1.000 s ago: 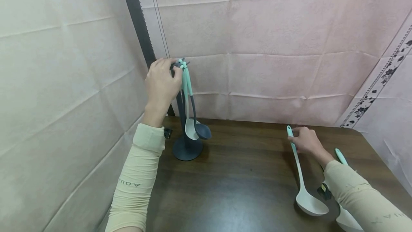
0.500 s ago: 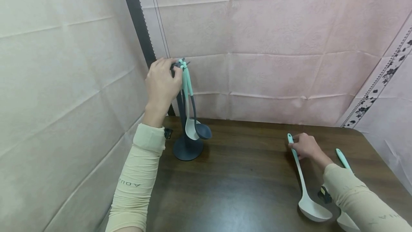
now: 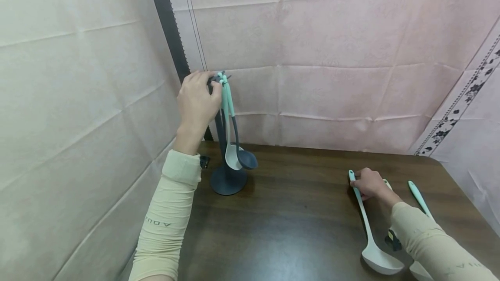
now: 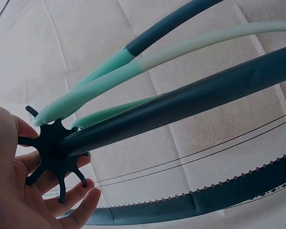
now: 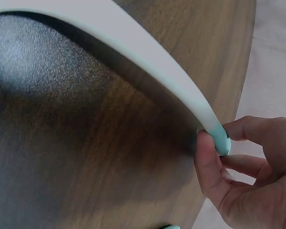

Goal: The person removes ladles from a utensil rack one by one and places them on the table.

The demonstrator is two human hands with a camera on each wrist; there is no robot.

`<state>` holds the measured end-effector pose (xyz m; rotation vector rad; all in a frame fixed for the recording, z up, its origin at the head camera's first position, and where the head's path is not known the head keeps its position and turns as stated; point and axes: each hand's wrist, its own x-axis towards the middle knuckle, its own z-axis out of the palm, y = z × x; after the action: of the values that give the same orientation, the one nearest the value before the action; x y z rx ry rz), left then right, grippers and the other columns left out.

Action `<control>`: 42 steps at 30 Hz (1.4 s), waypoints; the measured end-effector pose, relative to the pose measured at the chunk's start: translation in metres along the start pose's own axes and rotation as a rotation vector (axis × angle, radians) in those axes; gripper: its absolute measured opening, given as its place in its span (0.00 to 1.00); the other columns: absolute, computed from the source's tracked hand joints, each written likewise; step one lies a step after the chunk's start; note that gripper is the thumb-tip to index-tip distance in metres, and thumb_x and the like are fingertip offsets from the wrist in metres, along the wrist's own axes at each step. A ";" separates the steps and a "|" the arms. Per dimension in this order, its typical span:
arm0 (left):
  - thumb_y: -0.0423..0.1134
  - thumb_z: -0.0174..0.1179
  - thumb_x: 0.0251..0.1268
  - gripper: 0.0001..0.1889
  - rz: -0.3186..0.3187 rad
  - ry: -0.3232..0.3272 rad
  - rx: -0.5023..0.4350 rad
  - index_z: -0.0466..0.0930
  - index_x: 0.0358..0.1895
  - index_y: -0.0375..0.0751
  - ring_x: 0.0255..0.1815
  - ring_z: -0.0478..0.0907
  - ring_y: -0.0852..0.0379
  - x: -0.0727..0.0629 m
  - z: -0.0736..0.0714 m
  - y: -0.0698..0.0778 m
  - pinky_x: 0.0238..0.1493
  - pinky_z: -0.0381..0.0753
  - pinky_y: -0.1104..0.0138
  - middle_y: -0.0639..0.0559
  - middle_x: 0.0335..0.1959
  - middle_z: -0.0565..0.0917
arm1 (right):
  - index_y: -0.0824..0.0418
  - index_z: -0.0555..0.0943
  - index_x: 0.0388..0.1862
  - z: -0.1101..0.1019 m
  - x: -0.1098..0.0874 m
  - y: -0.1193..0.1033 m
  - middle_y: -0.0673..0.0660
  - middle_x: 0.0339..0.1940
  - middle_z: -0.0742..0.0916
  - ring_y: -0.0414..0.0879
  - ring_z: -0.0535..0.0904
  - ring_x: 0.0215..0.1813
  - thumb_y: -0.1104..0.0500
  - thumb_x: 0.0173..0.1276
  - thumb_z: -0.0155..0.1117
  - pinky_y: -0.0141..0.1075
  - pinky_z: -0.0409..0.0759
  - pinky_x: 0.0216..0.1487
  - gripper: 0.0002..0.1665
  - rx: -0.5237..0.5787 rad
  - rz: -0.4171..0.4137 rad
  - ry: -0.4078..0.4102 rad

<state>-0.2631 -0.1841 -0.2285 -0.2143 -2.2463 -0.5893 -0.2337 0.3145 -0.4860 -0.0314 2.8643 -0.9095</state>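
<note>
My left hand (image 3: 198, 99) grips the hooked top of a dark utensil stand (image 3: 228, 183); in the left wrist view its fingers curl around the hooks (image 4: 52, 148). From the stand hang a dark-bowled ladle (image 3: 247, 159) and a pale spoon-like utensil (image 3: 233, 158), both with mint handles. Another mint handle (image 4: 114, 112) shows behind the stand's pole in the left wrist view. At the right, my right hand (image 3: 370, 184) pinches the mint handle end of a pale ladle (image 3: 380, 260) between thumb and fingers. Its bowl is close over the table, pointing towards me.
A second pale utensil (image 3: 419, 196) with a mint handle lies right of my right hand, partly under the sleeve. Another handle tip (image 3: 386, 183) peeks out behind that hand. The brown wooden table (image 3: 297, 211) ends at cloth-covered walls (image 3: 324, 68) behind and left.
My right hand has drawn the pale ladle down the view, towards me, and a handle tip now shows behind the hand. My left hand has stayed on the stand.
</note>
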 end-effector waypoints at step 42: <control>0.46 0.48 0.78 0.23 -0.024 -0.003 -0.049 0.85 0.64 0.42 0.78 0.69 0.46 -0.001 -0.002 0.002 0.76 0.69 0.48 0.47 0.67 0.84 | 0.84 0.62 0.74 0.001 -0.002 0.006 0.69 0.33 0.80 0.47 0.81 0.21 0.61 0.71 0.69 0.41 0.87 0.24 0.44 0.066 0.122 -0.030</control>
<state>-0.2599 -0.1836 -0.2274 -0.2134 -2.2413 -0.6571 -0.2317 0.3186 -0.4901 0.1342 2.7715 -0.9691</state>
